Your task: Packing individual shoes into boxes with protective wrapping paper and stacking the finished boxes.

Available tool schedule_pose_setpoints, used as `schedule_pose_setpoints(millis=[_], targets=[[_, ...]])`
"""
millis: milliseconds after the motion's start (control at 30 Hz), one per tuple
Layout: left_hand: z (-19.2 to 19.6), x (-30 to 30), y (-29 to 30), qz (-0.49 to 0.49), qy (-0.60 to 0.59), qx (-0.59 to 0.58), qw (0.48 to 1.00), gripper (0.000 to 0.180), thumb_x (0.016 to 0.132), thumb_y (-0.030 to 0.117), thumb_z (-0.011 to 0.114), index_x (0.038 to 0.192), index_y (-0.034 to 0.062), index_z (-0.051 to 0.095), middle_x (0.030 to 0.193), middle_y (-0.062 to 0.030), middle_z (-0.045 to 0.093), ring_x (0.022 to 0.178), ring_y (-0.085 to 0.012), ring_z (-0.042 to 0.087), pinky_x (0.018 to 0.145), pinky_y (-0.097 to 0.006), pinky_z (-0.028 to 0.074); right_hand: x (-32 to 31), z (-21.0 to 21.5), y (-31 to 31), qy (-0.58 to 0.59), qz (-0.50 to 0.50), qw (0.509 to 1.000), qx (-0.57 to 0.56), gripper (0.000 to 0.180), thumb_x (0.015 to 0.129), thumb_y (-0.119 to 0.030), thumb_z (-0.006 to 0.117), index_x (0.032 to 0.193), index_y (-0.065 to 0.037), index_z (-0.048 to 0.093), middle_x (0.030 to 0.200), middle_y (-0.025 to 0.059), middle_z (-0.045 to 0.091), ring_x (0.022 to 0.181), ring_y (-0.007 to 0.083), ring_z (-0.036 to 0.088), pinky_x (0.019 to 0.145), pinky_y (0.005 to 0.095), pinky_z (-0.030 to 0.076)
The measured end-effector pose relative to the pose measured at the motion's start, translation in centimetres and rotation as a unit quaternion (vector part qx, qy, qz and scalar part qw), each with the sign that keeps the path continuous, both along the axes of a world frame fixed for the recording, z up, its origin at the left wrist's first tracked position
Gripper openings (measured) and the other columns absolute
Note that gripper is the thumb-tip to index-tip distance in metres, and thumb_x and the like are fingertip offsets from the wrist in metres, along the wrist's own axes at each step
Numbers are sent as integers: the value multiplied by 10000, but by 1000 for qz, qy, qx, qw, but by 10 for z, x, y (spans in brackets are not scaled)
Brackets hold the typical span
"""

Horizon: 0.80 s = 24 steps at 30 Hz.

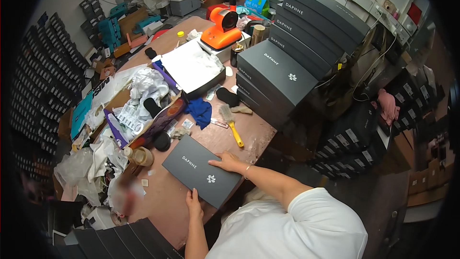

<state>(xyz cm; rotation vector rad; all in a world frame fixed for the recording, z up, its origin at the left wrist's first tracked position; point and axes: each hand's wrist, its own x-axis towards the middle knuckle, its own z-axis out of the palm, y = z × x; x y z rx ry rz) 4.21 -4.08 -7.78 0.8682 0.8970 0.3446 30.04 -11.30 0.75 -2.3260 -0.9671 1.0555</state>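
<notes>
A closed dark grey shoebox (200,170) with white lettering and a small white emblem lies at the table's near edge, directly in front of me. My right hand (229,163) grips its far right side, the thumb resting over the lid and the other fingers partly hidden behind the edge. At the near left side, my left hand (193,204) holds the box with its fingertips against the edge. Just beyond the box lie a yellow-handled brush (232,125) and a blue cloth (199,112).
Grey shoeboxes (275,74) are stacked high at the right of the table (258,124). An open box (194,74) with white paper and an orange device (223,33) stand farther back. A carton of crumpled paper (148,88) and a jar (141,156) are at left; more boxes (120,240) line the lower left.
</notes>
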Motion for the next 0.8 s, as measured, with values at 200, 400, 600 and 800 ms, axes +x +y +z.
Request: schedule_pose_setpoints(millis=[200, 400, 600, 800], targets=[[51, -33, 27, 50, -35, -72, 996, 580, 923, 423, 563, 1315, 10, 452, 1289, -108, 520, 1198, -235, 477, 1022, -402, 365, -38, -8, 2, 173, 16, 966, 193, 816, 834, -512, 630, 1456, -94, 308, 1429, 265, 319, 1335, 362, 322, 1092, 411, 278], [223, 69, -6, -53, -172, 182, 967, 540, 941, 249, 556, 1370, -38, 395, 1331, -131, 499, 1239, -229, 471, 1033, -359, 370, 74, 212, -77, 191, 1, 907, 376, 833, 817, -324, 690, 1463, -31, 253, 1472, 185, 311, 1341, 264, 332, 1095, 365, 286], [441, 107, -73, -208, -357, 607, 679, 422, 867, 115, 600, 1272, 18, 530, 1255, -175, 571, 1173, -274, 557, 1067, -449, 330, 256, 316, -172, -359, -30, 907, 218, 480, 901, -239, 602, 1288, 29, 510, 1240, 139, 566, 1141, 199, 538, 935, 316, 450], [490, 53, -144, -138, -270, 720, 625, 328, 843, 134, 597, 1148, 15, 607, 1126, -147, 624, 1016, -249, 611, 1063, -543, 295, 144, 340, -78, -144, 248, 898, 333, 478, 832, -186, 694, 1258, -32, 542, 1224, 141, 571, 1087, 256, 572, 922, 353, 450]])
